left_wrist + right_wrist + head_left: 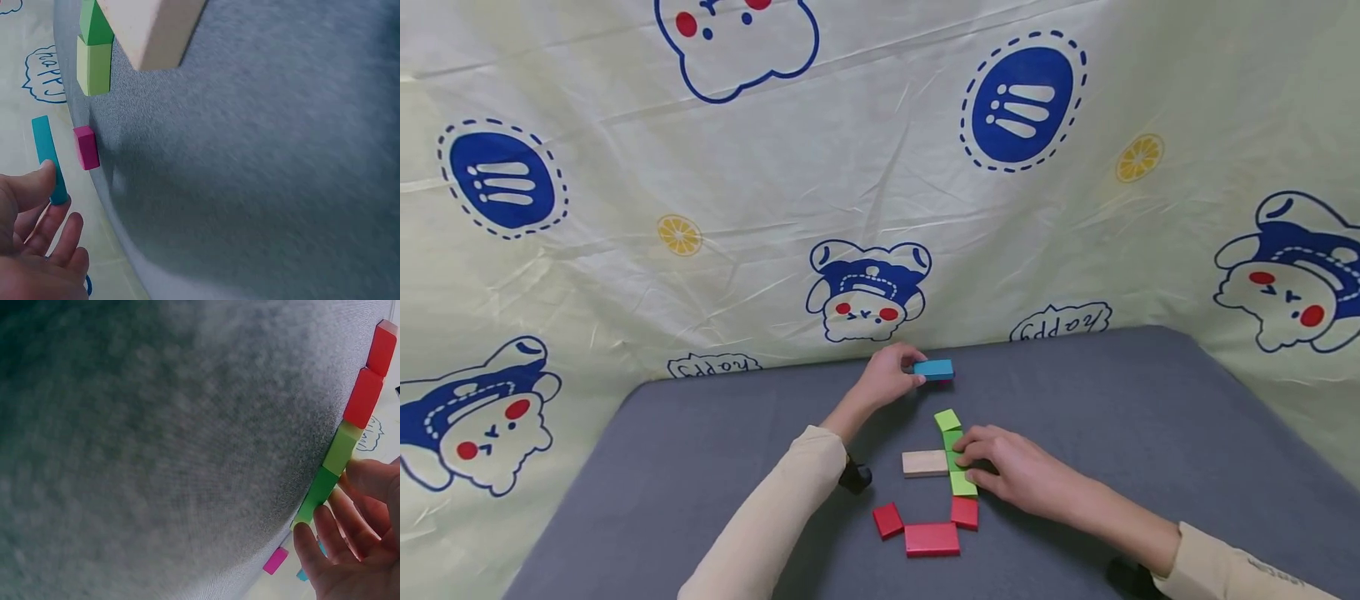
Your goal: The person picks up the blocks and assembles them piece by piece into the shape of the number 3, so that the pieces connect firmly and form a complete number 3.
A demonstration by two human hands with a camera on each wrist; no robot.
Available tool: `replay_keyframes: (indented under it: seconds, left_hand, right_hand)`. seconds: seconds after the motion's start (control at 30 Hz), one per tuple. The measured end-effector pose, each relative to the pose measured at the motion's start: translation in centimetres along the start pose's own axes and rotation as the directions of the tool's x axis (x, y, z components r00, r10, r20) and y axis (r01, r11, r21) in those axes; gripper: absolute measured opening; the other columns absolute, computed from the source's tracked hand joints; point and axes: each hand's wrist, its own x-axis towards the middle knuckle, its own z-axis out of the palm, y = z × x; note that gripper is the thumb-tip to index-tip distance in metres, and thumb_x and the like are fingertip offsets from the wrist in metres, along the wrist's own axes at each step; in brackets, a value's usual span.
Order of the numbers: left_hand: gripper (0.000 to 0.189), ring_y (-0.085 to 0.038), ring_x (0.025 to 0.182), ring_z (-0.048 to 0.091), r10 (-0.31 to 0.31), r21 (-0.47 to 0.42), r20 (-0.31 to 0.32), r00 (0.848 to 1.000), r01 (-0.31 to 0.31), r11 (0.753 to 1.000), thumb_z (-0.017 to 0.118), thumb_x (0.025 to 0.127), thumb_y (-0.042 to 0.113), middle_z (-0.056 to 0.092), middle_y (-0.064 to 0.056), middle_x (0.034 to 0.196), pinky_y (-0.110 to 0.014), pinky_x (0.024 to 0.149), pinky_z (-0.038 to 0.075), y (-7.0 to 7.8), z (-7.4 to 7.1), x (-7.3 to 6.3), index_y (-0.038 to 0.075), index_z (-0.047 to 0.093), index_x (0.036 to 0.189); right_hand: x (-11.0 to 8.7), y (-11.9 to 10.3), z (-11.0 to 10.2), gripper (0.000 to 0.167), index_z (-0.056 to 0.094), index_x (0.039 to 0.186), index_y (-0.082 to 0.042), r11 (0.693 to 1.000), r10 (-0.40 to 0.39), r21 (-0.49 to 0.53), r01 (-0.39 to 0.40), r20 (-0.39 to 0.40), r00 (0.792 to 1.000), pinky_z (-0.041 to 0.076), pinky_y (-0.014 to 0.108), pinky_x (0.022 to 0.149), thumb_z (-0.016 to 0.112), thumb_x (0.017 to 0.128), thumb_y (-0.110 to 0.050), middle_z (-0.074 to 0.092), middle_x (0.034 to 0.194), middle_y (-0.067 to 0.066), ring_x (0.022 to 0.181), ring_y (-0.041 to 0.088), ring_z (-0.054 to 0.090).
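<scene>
My left hand pinches a blue block by one end between thumb and fingers. In the left wrist view the block is held up off the table, apart from a magenta block that stands on the cloth. My right hand rests its loosely bent fingers against a line of light and dark green blocks. A pale wooden block lies left of that line. Red blocks curve round from its near end to the left.
A grey cloth covers the table. Behind it hangs a pale printed curtain with cartoon figures, meeting the table's far edge close to my left hand. One red block lies tilted at the near left.
</scene>
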Motion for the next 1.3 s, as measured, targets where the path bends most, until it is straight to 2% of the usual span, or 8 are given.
replay_keyframes:
  seconds: [0.33, 0.57, 0.93, 1.3]
  left_hand:
    - [0.023, -0.025, 0.102, 0.055, -0.009, 0.013, -0.023, 1.000, 0.009, 1.000, 0.071, 0.090, 0.011, 0.062, -0.008, 0.111, -0.041, 0.093, 0.046, -0.7, -0.9, -1.9, 0.005, 0.069, 0.112]
    - [0.024, -0.026, 0.103, 0.054, -0.010, 0.027, -0.002, 1.000, 0.010, 1.000, 0.070, 0.091, 0.012, 0.061, -0.009, 0.111, -0.043, 0.094, 0.044, -1.0, -1.1, -3.1, 0.005, 0.069, 0.114]
    - [0.023, -0.024, 0.097, 0.055, 0.032, 0.053, 0.029, 0.999, -0.033, 0.998, 0.071, 0.089, 0.011, 0.062, -0.008, 0.107, -0.043, 0.091, 0.045, -2.4, -0.4, -4.6, 0.004, 0.069, 0.111]
    - [0.023, -0.024, 0.095, 0.054, 0.065, 0.055, 0.061, 0.996, -0.069, 0.996, 0.072, 0.089, 0.010, 0.062, -0.008, 0.104, -0.043, 0.089, 0.045, -2.9, 0.3, -4.9, 0.003, 0.069, 0.111]
  right_hand:
    - [0.0, -0.1, 0.1, 0.019, 0.075, 0.106, -0.013, 1.000, 0.007, -0.012, -0.007, -0.006, 1.000, 0.049, 0.048, 0.092, 0.076, 0.086, -0.014, 0.062, 0.115, -0.002, 0.109, 0.022, 0.057]
    - [0.0, -0.2, 0.1, 0.020, 0.075, 0.106, -0.013, 1.000, 0.026, -0.012, -0.026, 0.005, 1.000, 0.048, 0.048, 0.093, 0.076, 0.087, -0.015, 0.061, 0.116, -0.002, 0.110, 0.022, 0.057]
    - [0.0, 0.0, 0.2, 0.019, 0.075, 0.106, -0.014, 1.000, 0.018, 0.001, -0.018, 0.007, 1.000, 0.048, 0.048, 0.092, 0.075, 0.087, -0.014, 0.062, 0.117, -0.001, 0.111, 0.023, 0.057]
    - [-0.1, 0.0, 0.1, 0.019, 0.075, 0.106, -0.014, 1.000, 0.014, 0.016, -0.015, 0.012, 1.000, 0.048, 0.048, 0.092, 0.075, 0.087, -0.013, 0.062, 0.116, -0.001, 0.111, 0.023, 0.057]
